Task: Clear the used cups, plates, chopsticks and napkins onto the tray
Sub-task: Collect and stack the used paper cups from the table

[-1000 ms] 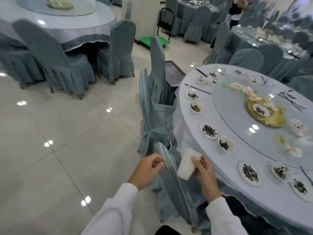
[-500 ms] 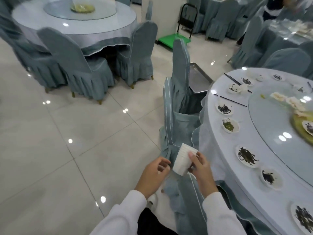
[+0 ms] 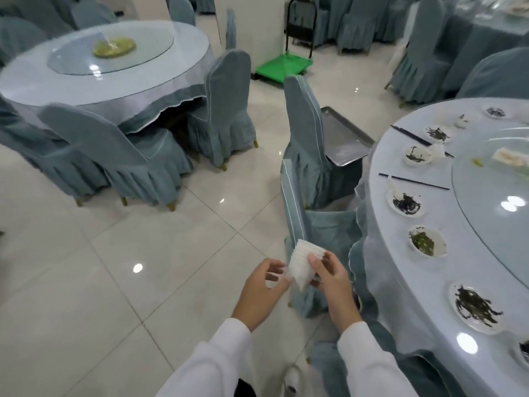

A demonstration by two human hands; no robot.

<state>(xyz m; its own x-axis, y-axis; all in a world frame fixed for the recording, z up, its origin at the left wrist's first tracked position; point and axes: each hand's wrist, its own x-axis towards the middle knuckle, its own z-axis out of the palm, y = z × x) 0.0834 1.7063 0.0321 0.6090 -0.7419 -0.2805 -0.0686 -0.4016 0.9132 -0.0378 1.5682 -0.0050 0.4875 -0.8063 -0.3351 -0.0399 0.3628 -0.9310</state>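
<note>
A stack of white plastic cups [image 3: 301, 263] is gripped in my right hand [image 3: 332, 277], tilted with the rims pointing up and left. My left hand [image 3: 264, 285] is right beside the stack's lower end with curled fingers; whether it touches the cups I cannot tell. A metal tray [image 3: 342, 137] lies on the seat of a chair ahead, behind its covered back. On the round table [image 3: 400, 270] at right lie several used plates with dark leftovers, such as one near plate [image 3: 473, 308] and a bowl [image 3: 426, 242], plus black chopsticks [image 3: 415, 180].
Covered chairs [image 3: 303, 133] stand between me and the tray, tight against the table's edge. Another round table [image 3: 111, 61] with chairs is at the far left. A green trolley [image 3: 283, 67] stands by the wall. Open tiled floor lies to my left.
The view has moved forward and left toward the chair with the tray. My hands still hold the cup stack, and my left hand has come closer to it.
</note>
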